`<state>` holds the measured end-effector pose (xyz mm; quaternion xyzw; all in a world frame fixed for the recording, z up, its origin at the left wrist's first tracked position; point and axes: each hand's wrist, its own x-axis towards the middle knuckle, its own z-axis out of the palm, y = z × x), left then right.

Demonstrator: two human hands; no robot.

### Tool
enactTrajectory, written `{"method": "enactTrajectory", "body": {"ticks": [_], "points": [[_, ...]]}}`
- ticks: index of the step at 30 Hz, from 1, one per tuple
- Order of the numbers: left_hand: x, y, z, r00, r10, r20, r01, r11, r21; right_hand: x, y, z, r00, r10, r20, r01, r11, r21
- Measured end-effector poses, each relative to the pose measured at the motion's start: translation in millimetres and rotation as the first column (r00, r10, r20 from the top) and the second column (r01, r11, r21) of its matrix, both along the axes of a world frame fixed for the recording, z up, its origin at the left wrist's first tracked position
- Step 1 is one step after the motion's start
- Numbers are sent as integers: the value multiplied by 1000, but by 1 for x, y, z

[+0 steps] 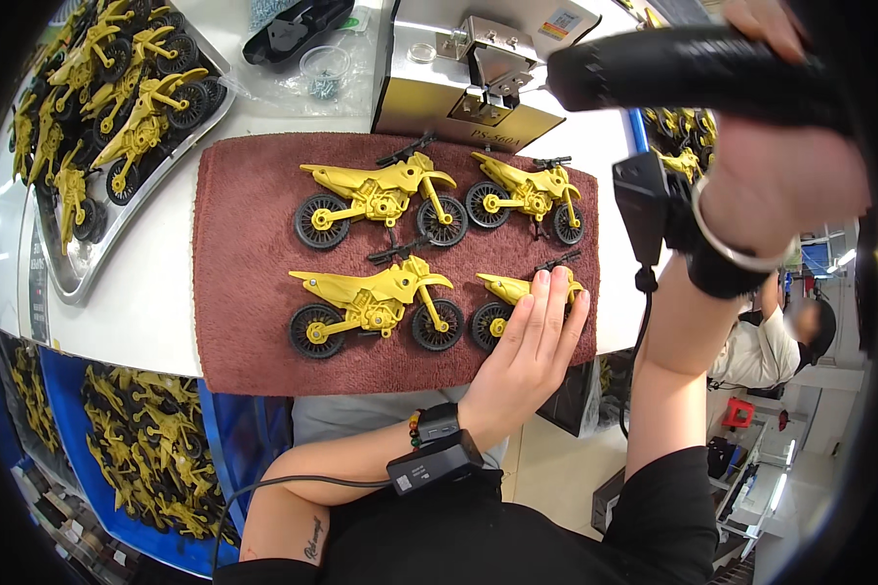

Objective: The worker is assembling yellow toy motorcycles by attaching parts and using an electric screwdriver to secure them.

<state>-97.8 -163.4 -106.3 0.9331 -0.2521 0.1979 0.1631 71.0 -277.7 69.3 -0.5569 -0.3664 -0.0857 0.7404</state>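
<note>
My left hand point(529, 356) lies with its fingers stretched out over the front right yellow toy motorcycle point(502, 288), pressing it flat and hiding much of its body and front wheel. Three more toy motorcycles lie on their sides on the brown towel: one at the front left point(376, 297), one at the back left point(376, 190) and one at the back right point(522, 187). Up at the right, my right hand point(776, 185) is wrapped around a black electric screwdriver point(688, 73). The screwdriver's tip points left, at the metal mouth of a screw feeder point(502, 68).
A metal tray point(68, 278) heaped with toy motorcycles stands at the left. Blue bins point(68, 409) below hold several more. Behind the towel point(239, 322) lie a clear cup of screws point(324, 73) and a black shell point(293, 29). Another person point(766, 341) is at the far right.
</note>
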Motion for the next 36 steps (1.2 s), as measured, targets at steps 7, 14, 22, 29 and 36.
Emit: {"method": "enactTrajectory", "body": {"ticks": [7,14,22,29,36], "points": [[1,1,-5,999,27,21,-28,999,23,10,81,-16,970,-100,222,85,993,77],[0,-1,-1,1000,11,18,-11,1000,14,11,76,0,990,-112,87,105,991,82],[-6,30,28,943,-271,-194,228,949,-217,-51,26,-2,986,-49,-161,24,988,-154],[37,87,95,887,-418,-195,383,903,-192,-46,-5,-34,992,-79,-95,76,996,-40],[128,85,63,937,-334,-98,325,940,-101,-41,15,-54,987,-140,-84,144,989,44]]}}
